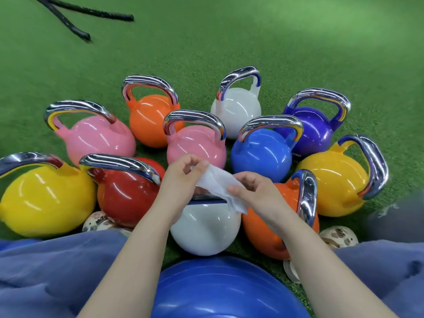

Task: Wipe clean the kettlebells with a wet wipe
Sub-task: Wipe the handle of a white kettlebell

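Observation:
Several coloured kettlebells with chrome handles stand clustered on green turf. A white wet wipe (219, 187) is stretched between my two hands just above the nearest white kettlebell (204, 228). My left hand (181, 177) pinches the wipe's upper end. My right hand (254, 191) pinches its lower end. Around them stand a red kettlebell (126, 196), an orange kettlebell (261, 235), a pink kettlebell (195, 148) and a blue kettlebell (261, 154). The white kettlebell's handle is mostly hidden under the wipe and hands.
A blue exercise ball (227, 290) sits between my knees in blue trousers (57, 267). Yellow kettlebells (43, 203) flank the cluster on both sides. Patterned shoes (339, 235) show by the bells. Black battle ropes (85, 10) lie at the far left on open turf (275, 37).

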`<state>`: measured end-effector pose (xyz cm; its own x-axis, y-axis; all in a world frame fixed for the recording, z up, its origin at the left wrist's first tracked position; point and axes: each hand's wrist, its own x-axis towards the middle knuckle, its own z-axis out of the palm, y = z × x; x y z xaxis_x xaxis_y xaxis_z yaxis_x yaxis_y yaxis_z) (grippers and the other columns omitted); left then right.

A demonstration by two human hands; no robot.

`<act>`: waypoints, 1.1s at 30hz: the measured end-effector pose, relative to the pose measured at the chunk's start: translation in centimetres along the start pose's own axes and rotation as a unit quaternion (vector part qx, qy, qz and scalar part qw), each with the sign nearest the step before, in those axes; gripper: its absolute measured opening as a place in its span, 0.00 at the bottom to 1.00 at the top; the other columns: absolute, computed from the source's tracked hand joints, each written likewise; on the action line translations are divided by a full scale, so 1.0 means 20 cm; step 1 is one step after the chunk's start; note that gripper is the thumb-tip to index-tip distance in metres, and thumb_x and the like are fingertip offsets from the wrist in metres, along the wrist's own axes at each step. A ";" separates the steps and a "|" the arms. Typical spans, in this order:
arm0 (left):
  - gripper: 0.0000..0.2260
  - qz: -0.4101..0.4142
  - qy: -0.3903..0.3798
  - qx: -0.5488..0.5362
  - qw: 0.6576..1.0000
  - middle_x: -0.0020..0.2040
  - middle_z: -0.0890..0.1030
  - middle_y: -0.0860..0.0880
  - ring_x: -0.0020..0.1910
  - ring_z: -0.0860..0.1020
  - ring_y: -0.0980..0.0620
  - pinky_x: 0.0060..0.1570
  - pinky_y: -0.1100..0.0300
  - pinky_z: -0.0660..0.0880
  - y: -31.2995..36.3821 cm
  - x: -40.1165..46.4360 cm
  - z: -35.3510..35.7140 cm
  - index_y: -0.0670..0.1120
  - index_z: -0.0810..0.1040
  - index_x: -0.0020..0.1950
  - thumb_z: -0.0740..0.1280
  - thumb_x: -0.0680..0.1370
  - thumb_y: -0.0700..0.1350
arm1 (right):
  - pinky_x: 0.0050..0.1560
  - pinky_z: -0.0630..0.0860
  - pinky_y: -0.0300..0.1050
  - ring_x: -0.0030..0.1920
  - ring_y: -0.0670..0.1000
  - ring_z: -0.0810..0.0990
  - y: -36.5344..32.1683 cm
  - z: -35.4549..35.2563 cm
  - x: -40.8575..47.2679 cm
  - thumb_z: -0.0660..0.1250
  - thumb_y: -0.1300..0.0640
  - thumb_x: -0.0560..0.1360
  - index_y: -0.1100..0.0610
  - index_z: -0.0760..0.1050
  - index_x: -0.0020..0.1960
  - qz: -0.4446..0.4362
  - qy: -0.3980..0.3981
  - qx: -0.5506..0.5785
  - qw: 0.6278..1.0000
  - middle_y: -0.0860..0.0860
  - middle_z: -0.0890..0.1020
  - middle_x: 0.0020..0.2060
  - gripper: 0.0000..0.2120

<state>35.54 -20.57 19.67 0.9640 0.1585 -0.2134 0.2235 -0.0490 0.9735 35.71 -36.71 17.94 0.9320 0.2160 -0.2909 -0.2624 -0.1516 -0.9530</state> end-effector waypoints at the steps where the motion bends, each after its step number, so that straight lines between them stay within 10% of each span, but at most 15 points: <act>1: 0.11 -0.013 -0.007 -0.036 0.999 0.33 0.76 0.47 0.33 0.75 0.51 0.30 0.60 0.76 0.00 -0.01 0.01 0.46 0.73 0.37 0.62 0.79 0.42 | 0.35 0.73 0.32 0.34 0.41 0.77 0.00 0.00 0.00 0.67 0.66 0.73 0.56 0.78 0.42 -0.005 0.004 0.008 1.000 0.47 0.81 0.35 0.06; 9: 0.13 -0.028 -0.150 -0.120 0.981 0.38 0.83 0.50 0.38 0.82 0.53 0.39 0.60 0.80 0.00 -0.01 0.02 0.43 0.75 0.48 0.65 0.71 0.27 | 0.28 0.70 0.36 0.27 0.47 0.73 0.00 0.05 0.04 0.63 0.63 0.77 0.58 0.77 0.38 0.047 0.070 0.144 0.986 0.53 0.78 0.29 0.09; 17: 0.15 0.013 -0.029 -0.044 0.999 0.28 0.78 0.57 0.33 0.77 0.61 0.43 0.62 0.78 0.00 0.00 0.02 0.50 0.75 0.31 0.66 0.76 0.37 | 0.48 0.76 0.51 0.44 0.56 0.81 -0.03 0.07 0.07 0.63 0.54 0.77 0.51 0.73 0.47 0.011 0.064 0.119 0.991 0.54 0.80 0.46 0.02; 22: 0.15 0.038 -0.018 0.016 0.999 0.23 0.70 0.57 0.25 0.70 0.62 0.32 0.67 0.69 0.00 0.01 0.02 0.46 0.67 0.31 0.66 0.74 0.36 | 0.37 0.72 0.36 0.37 0.45 0.74 -0.06 0.07 0.06 0.67 0.58 0.75 0.56 0.74 0.42 -0.034 0.031 0.018 0.999 0.50 0.78 0.41 0.04; 26: 0.14 0.049 -0.027 0.012 0.998 0.26 0.71 0.57 0.29 0.68 0.59 0.30 0.68 0.66 -0.01 0.01 0.02 0.47 0.67 0.33 0.66 0.75 0.36 | 0.52 0.76 0.53 0.43 0.51 0.80 -0.05 0.06 0.06 0.67 0.58 0.75 0.60 0.77 0.41 -0.015 0.053 0.086 0.995 0.55 0.82 0.40 0.06; 33: 0.13 0.097 0.016 0.063 0.993 0.31 0.78 0.54 0.29 0.75 0.61 0.31 0.70 0.73 0.00 0.00 0.07 0.51 0.75 0.36 0.68 0.72 0.33 | 0.38 0.71 0.33 0.34 0.42 0.75 -0.07 0.10 0.03 0.70 0.57 0.72 0.57 0.77 0.39 -0.051 0.047 0.001 0.998 0.49 0.80 0.33 0.05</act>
<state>35.67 -22.01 19.56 0.9860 0.1655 -0.0188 0.0529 -0.2038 0.9776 36.16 -34.49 18.90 0.9732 0.1378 -0.1839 -0.1661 -0.1309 -0.9774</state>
